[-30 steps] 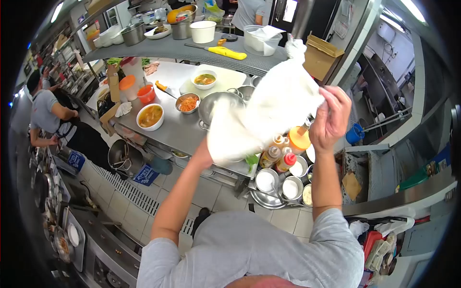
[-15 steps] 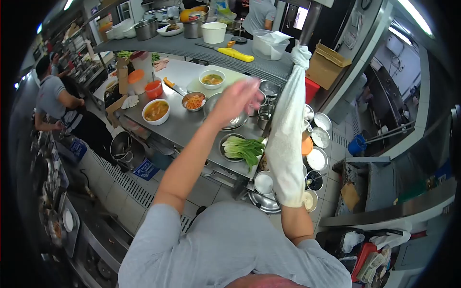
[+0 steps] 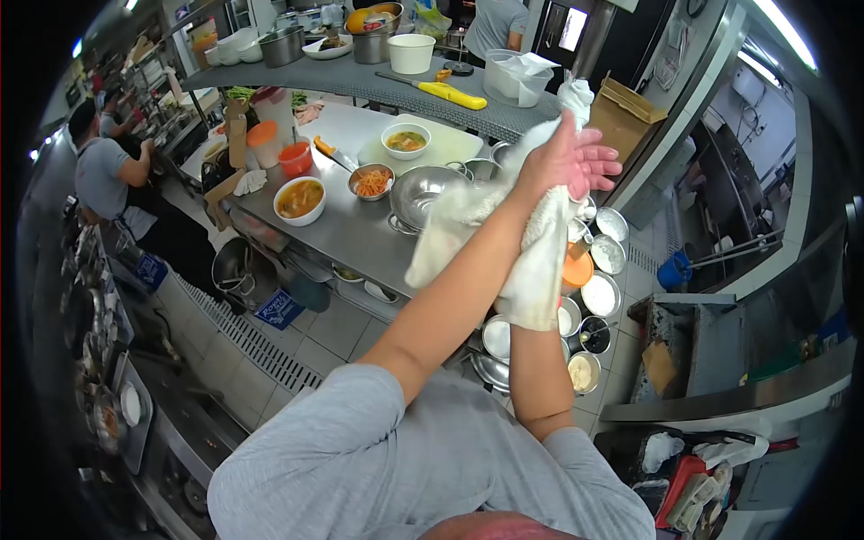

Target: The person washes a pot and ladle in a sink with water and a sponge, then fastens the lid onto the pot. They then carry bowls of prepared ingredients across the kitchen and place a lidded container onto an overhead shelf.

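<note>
My left hand [image 3: 576, 169] reaches across to the right, fingers spread, lying against a white towel [image 3: 538, 279]. The towel's upper end is bunched at a metal post [image 3: 592, 43], and its lower folds hang over my right forearm [image 3: 540, 378]. That cloth hides my right hand, so its fingers do not show. Left of the towel is a steel bowl with handles [image 3: 423, 193]. Beside it on the counter stand a bowl of shredded orange food [image 3: 371, 183], a white soup bowl [image 3: 300, 200] and another soup bowl [image 3: 406, 141] on a pale board.
A yellow-handled knife [image 3: 454, 94] and a clear tub [image 3: 517, 79] sit on the raised shelf [image 3: 342, 79]. Several round containers [image 3: 599, 295] stand at the right. A co-worker [image 3: 117, 171] in a grey shirt stands at the far left.
My left hand has moved right, from above the steel bowls to the towel. The towel now spreads wider to the left, and the leafy greens on the counter are out of sight.
</note>
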{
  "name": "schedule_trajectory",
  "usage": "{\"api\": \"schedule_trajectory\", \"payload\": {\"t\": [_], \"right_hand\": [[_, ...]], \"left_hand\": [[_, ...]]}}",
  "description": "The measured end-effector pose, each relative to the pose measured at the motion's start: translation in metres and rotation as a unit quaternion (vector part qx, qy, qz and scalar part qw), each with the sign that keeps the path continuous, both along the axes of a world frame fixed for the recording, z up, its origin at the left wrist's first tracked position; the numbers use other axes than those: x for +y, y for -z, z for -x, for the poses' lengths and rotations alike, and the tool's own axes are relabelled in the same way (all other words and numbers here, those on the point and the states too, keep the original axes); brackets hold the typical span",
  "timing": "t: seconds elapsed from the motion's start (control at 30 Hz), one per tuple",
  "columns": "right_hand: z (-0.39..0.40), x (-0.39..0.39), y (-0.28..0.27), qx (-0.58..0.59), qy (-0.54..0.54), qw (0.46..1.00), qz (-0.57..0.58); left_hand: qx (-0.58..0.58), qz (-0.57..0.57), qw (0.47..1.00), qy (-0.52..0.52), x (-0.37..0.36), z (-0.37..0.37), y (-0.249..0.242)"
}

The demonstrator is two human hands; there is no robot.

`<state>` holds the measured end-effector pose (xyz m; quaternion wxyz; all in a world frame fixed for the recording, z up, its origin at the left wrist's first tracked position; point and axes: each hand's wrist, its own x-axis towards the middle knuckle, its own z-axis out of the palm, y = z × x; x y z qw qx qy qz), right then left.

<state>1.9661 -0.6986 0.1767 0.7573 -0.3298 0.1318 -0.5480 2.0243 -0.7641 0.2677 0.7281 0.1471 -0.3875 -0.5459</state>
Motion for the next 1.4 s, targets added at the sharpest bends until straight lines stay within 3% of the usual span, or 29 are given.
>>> {"api": "schedule_trajectory", "payload": {"t": [0.03,0.07,0.17,0.2,0.27,0.33,0.37,0.4,0.43,0.47,0.57,0.63,0.67,0.7,0.73,0.77,0.8,0.83,0.87,0.9,0.97,1.0,1.1,1.17,1.23,1.33,1.37,1.4], "right_hand": [[0.006,0.011,-0.021,-0.038,-0.021,0.998,-0.048],[0.010,0.024,-0.038,-0.121,-0.076,0.990,-0.012],[0.010,0.006,0.003,-0.135,0.046,0.990,-0.008],[0.012,0.016,-0.004,-0.025,0.107,0.994,0.015],[0.042,-0.002,0.016,-0.087,-0.149,0.985,0.005],[0.041,-0.006,0.016,0.062,-0.198,0.974,0.094],[0.036,0.007,0.019,0.288,-0.064,0.896,0.333],[0.032,0.020,0.020,0.483,0.127,0.712,0.494],[0.026,0.029,0.010,0.549,0.256,0.389,0.694],[0.029,0.026,-0.001,0.547,0.266,0.390,0.692],[0.051,0.001,-0.058,0.621,-0.032,0.415,0.664],[0.041,0.003,-0.146,0.746,-0.211,0.286,0.562],[0.037,-0.005,-0.171,0.707,-0.222,0.365,0.563],[0.030,-0.017,-0.186,0.663,-0.231,0.441,0.559],[0.019,-0.033,-0.185,0.505,-0.159,0.612,0.588],[0.008,-0.049,-0.181,0.317,-0.078,0.746,0.581],[-0.004,-0.063,-0.181,0.189,0.003,0.832,0.522],[-0.010,-0.074,-0.178,0.056,0.083,0.890,0.445],[-0.001,-0.088,-0.163,-0.127,-0.049,0.921,0.365],[0.005,-0.095,-0.145,-0.272,-0.252,0.864,0.341],[0.004,-0.075,-0.097,-0.340,-0.313,0.858,0.223],[0.009,-0.055,-0.083,-0.316,-0.270,0.892,0.180],[0.030,-0.014,-0.045,-0.230,-0.170,0.956,0.071],[0.041,-0.013,-0.022,-0.160,-0.153,0.975,0.036],[0.052,-0.002,-0.001,0.046,-0.041,0.983,0.172],[0.057,0.003,0.017,0.276,0.145,0.880,0.359],[0.057,0.003,0.020,0.335,0.205,0.822,0.412],[0.056,-0.006,0.011,0.465,0.263,0.702,0.471]], "left_hand": [[0.095,-0.003,0.992,0.088,0.012,0.002,0.011],[0.098,-0.009,0.989,0.107,0.030,0.006,0.017],[0.106,-0.043,0.980,0.161,0.087,-0.006,0.039],[0.107,-0.067,0.975,0.181,0.102,-0.016,0.053],[0.078,-0.110,0.974,0.182,0.115,-0.047,0.091],[0.006,-0.160,0.975,0.156,0.110,-0.080,0.129],[0.007,-0.159,0.982,0.104,0.104,-0.071,0.137],[0.006,-0.158,0.986,0.051,0.093,-0.046,0.126],[0.003,-0.155,0.988,-0.002,0.085,-0.030,0.120],[0.054,-0.149,0.986,0.054,0.079,-0.028,0.126],[0.153,-0.123,0.959,0.206,0.079,-0.031,0.134],[0.185,-0.044,0.910,0.368,0.082,-0.019,0.141],[0.175,-0.050,0.927,0.328,0.049,0.008,0.177],[0.141,-0.058,0.944,0.291,0.039,0.024,0.180],[0.106,-0.067,0.959,0.254,0.030,0.039,0.183],[0.047,-0.077,0.971,0.221,0.049,0.052,0.129],[-0.012,-0.085,0.979,0.187,0.061,0.058,0.095],[0.152,-0.088,0.877,0.446,0.059,0.036,0.089],[0.140,-0.086,0.914,0.370,0.073,0.022,0.067],[0.126,-0.086,0.945,0.290,0.083,0.011,0.048],[0.030,0.052,0.988,0.146,0.045,0.000,0.074],[-0.022,0.125,0.989,0.070,0.029,-0.002,0.083],[0.005,0.062,0.998,0.001,0.050,0.010,0.099],[0.119,-0.042,0.983,0.133,0.060,0.010,0.112],[0.163,-0.142,0.952,0.218,0.070,0.004,0.118],[0.078,-0.179,0.955,0.223,0.086,-0.013,0.116],[0.067,-0.156,0.968,0.183,0.084,-0.008,0.117],[0.057,-0.135,0.979,0.144,0.079,0.003,0.119]]}}
